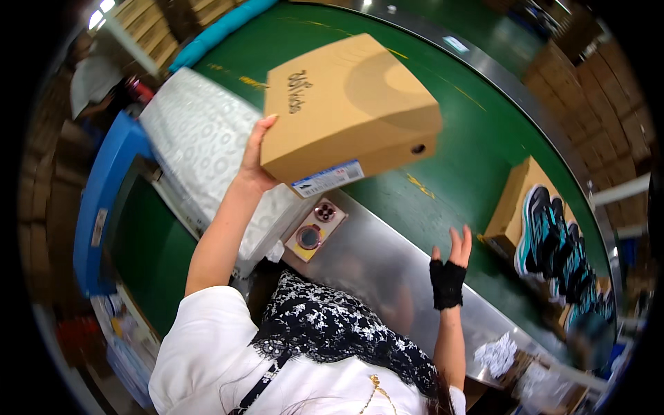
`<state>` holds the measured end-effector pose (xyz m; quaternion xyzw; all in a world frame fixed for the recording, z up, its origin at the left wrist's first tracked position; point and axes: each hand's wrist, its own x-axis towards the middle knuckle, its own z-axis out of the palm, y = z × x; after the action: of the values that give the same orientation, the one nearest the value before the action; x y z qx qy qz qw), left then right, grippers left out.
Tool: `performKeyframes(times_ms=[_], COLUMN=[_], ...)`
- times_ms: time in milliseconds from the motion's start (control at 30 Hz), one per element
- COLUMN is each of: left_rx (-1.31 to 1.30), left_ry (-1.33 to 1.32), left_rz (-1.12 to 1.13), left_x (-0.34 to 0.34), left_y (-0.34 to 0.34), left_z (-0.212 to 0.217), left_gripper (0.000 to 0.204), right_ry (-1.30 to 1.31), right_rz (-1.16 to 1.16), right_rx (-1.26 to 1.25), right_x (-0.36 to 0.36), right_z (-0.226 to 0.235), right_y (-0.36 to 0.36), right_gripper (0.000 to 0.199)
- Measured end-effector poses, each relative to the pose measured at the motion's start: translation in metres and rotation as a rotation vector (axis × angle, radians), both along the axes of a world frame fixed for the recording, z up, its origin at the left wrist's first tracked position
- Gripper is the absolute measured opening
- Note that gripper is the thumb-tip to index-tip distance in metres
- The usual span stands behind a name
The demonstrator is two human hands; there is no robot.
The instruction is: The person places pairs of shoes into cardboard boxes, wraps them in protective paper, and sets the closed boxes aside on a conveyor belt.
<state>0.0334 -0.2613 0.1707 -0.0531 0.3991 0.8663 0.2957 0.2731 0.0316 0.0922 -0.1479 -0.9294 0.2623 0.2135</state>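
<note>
My left hand [259, 153] grips a brown cardboard shoe box [346, 104] by its near left corner and holds it tilted above the green conveyor belt. The box looks closed; a blue and white label sits on its near side, and a small round hole shows near the right end. My right hand [450, 268], in a black fingerless glove, is raised over the metal edge with its fingers apart and nothing in them. To its right, several black and teal sneakers [553, 235] stand in a row, beside and against another open cardboard box [510, 207].
A patterned white-covered surface [200, 131] lies to the left, next to a blue machine frame [111, 200]. A phone [317, 230] rests on the metal ledge [380, 256]. Crumpled white paper [496, 355] is at lower right. Another person [97, 83] is at far left; stacked cartons [588, 97] stand behind.
</note>
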Motion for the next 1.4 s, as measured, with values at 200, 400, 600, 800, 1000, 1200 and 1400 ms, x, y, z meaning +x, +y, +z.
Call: performKeyframes(times_ms=[200,400,600,800,1000,1200,1400], left_rx=[-0.017,-0.11,-0.451,-0.755,-0.536,-0.564,-0.418], left_ry=[0.17,-0.338,-0.179,0.41,1.158,1.748,1.443], left_rz=[0.477,1.254,0.657,-0.061,-0.483,-0.49,-0.387], left_x=[0.047,0.097,0.067,0.079,0.132,0.136,0.133], left_y=[-0.108,-0.228,-0.142,0.145,0.366,0.467,0.484], left_z=[0.001,-0.058,-0.113,-0.106,-0.055,-0.06,-0.06], left_gripper=[0.047,0.078,0.057,0.031,0.037,0.043,0.018], right_ry=[-0.177,-0.213,0.303,0.518,0.209,0.171,0.15], right_rz=[-0.08,-0.041,-0.046,-0.252,-0.287,-0.131,-0.313], right_rx=[-0.242,-0.315,-0.066,0.196,0.19,0.065,-0.117], right_x=[0.063,0.061,0.067,0.079,0.083,0.072,0.061], right_z=[-0.065,-0.086,-0.039,0.044,0.035,0.02,0.033], right_y=[0.029,0.052,0.12,0.234,0.334,0.356,0.345], right_gripper=[0.046,0.039,0.022,0.012,0.02,0.022,0.015])
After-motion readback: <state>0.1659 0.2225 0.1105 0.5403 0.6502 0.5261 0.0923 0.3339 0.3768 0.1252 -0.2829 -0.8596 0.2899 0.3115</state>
